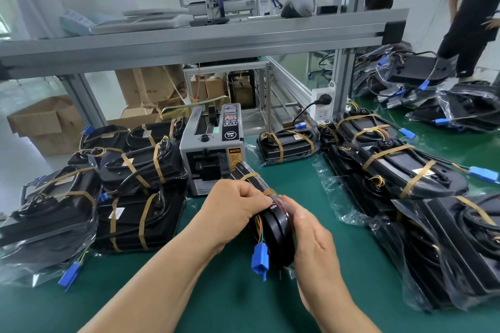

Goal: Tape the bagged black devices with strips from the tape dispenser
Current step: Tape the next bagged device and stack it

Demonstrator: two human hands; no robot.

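- Bagged black device (277, 232): stands on its narrow edge between the two hands. Its long axis runs from the hands straight away toward the dispenser, and its far end is just beside the dispenser's front. Glossy black moulded shell with a rounded near end, inside a thin, clear, crinkled bag.
- Left hand (238, 207): fingers curled, pinching the device's upper edge where a tape band crosses it.
- Right hand (311, 235): cups the device's right flank with the thumb over the top edge. The fingers are hidden behind the shell; judged to be gripping.
- Tan tape bands (250, 176): two matte paper-like strips wrap across the device, one beyond the left fingers and one under them.
- Blue connector (260, 258): hard plastic plug on thin coloured wires, hanging from the device's near end between the wrists.
- Tape dispenser (213, 149): boxy grey metal unit with a black control panel, directly ahead of the hands. Its mouth faces them; the left hand is judged the nearer for fetching a strip.
- Taped devices (135, 197): stacked, banded and bagged, to the left of the left hand; more lie to the right of the right hand.
- Green mat (216, 292): smooth bench cover beneath both forearms.
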